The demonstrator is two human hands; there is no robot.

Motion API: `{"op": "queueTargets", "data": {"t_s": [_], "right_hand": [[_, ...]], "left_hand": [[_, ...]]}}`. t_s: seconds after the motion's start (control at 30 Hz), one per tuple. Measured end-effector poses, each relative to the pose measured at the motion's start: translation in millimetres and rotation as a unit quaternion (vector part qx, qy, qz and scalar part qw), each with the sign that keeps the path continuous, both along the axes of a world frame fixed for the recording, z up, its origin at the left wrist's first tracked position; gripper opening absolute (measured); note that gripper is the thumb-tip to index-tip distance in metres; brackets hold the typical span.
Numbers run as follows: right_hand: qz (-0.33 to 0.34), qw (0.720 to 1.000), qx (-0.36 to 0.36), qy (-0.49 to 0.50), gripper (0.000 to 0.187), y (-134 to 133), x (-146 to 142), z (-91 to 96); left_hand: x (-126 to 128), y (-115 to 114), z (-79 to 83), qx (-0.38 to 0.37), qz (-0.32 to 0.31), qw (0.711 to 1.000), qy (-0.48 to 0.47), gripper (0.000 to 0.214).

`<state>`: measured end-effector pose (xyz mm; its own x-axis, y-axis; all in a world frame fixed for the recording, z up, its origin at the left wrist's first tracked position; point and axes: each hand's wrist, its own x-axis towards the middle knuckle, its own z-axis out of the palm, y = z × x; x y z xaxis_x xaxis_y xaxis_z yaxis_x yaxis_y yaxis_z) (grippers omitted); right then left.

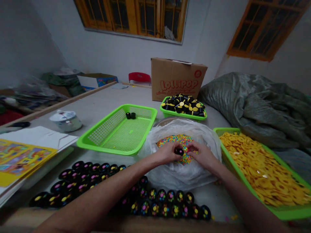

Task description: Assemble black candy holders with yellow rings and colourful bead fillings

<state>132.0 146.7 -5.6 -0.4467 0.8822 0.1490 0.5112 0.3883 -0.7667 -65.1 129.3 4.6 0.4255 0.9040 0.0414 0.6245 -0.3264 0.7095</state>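
My left hand (167,153) and my right hand (202,155) meet over a clear bag (170,174) holding tiny multicoloured candy beads (178,140). Between the fingertips of both hands sits a small black round cup (179,151); the left fingers pinch it. The right fingers are pinched together against it, and what they hold is too small to make out. Rows of black cups (167,202) with coloured beads inside lie on the table in front of me.
A green mesh basket (97,142) at centre-left holds two black cups (130,115). A second green basket (184,115) behind is heaped with black-and-yellow capped cups. A green tray (243,184) at right holds yellow discs (264,168). A Lollipop carton (177,79) stands behind; printed sheets (19,158) lie at left.
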Motion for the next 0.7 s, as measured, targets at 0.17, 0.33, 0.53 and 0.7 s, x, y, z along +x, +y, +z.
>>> {"op": "queueTargets", "data": {"t_s": [0.17, 0.33, 0.53, 0.7], "right_hand": [[0.022, 0.959, 0.233, -0.157, 0.019, -13, -7, 8.7], [0.036, 0.894, 0.376, -0.240, 0.027, -23, -12, 12.8], [0.059, 0.868, 0.427, -0.245, 0.030, -25, -11, 11.9], [0.037, 0.908, 0.383, -0.163, 0.025, -20, -8, 5.5]], "left_hand": [[1, -1, -1.8, 0.003, 0.009, 0.999, 0.033, 0.032], [0, -1, -6.4, 0.022, -0.009, 1.000, 0.012, 0.031], [0, -3, -5.5, 0.028, -0.003, 0.999, 0.023, 0.032], [0, -7, -2.8, 0.027, -0.011, 1.000, 0.003, 0.033]]}}
